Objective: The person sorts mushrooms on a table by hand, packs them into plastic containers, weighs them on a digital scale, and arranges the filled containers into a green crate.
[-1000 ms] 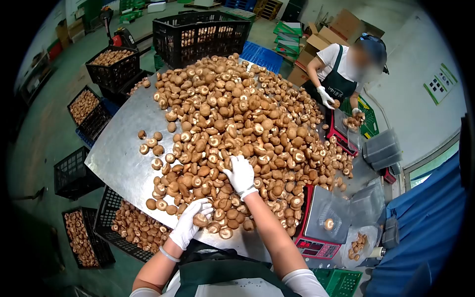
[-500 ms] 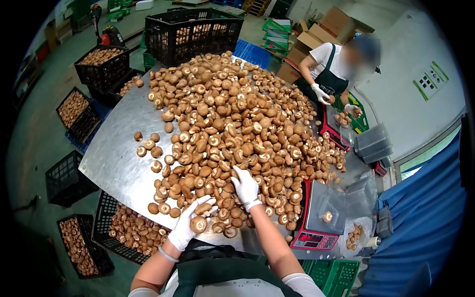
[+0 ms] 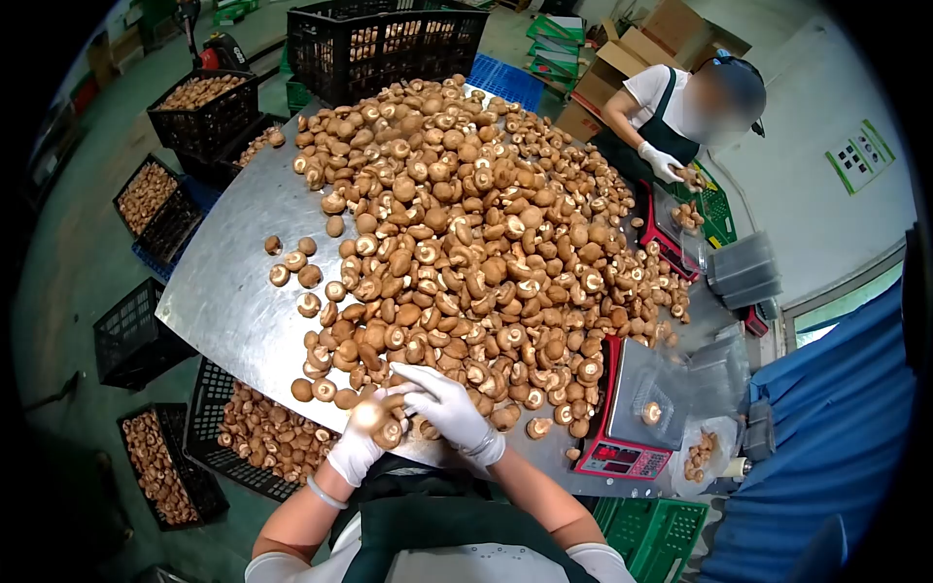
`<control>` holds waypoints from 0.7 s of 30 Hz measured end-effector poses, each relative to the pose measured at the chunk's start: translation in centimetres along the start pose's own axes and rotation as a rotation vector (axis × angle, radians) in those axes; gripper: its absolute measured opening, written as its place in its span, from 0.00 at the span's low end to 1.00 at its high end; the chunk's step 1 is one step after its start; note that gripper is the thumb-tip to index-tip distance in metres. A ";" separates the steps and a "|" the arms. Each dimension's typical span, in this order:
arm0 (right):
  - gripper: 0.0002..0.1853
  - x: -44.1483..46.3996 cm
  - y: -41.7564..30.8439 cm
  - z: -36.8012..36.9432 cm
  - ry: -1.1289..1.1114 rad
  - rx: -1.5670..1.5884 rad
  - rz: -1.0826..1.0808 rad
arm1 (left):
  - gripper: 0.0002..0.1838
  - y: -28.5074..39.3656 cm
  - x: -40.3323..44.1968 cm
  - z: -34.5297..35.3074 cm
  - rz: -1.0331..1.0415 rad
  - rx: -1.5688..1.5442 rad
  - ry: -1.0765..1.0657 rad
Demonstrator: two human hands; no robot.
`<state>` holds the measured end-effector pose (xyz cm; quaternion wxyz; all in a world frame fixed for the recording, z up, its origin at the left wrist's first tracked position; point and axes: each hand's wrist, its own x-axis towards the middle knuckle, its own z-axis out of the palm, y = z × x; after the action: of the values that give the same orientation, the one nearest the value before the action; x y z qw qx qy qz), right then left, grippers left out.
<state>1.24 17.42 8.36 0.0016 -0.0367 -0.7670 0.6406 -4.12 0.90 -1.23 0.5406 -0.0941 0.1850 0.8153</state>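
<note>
Close to my body, my left hand [image 3: 356, 451], in a white glove, is closed around a few brown-capped shiitake mushrooms [image 3: 388, 433]. One of them is blurred by motion. My right hand [image 3: 445, 410], also gloved, reaches across to the left one, its fingers and thumb around a mushroom at the left hand's fingertips. Part of that grip is hidden or blurred. Just beyond both hands spreads a large heap of shiitake mushrooms [image 3: 466, 243] on a metal table [image 3: 228, 262].
At right stands a red scale [image 3: 622, 459] with a clear tray holding one mushroom. Clear boxes [image 3: 743, 277] are stacked behind it. Mushroom-filled black crates [image 3: 206, 428] line the left side. Across the table, a co-worker [image 3: 671, 107] in white gloves works beside another scale [image 3: 671, 233].
My right hand has come back from the heap toward my left hand, meeting it above the table's near edge. My left hand has shifted slightly left. The co-worker's hands have moved closer together.
</note>
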 end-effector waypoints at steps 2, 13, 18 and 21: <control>0.25 -0.7 0.6 0.7 0.072 0.035 0.110 | 0.24 -0.6 -1.5 2.5 0.113 0.098 0.272; 0.24 -4.9 3.9 -4.7 0.176 0.892 0.215 | 0.19 -0.9 -0.7 9.6 0.903 1.734 0.096; 0.11 -11.6 -1.0 -16.7 1.059 -0.218 0.125 | 0.20 3.2 -0.3 4.0 0.938 1.945 0.744; 0.15 -18.6 3.0 -24.3 1.242 -0.684 0.210 | 0.32 3.9 1.1 2.2 0.808 2.252 0.838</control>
<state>21.12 40.73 10.55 0.3645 -0.4664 -0.7749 0.2218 -8.01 1.39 1.19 -0.0652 0.2293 0.9455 0.2217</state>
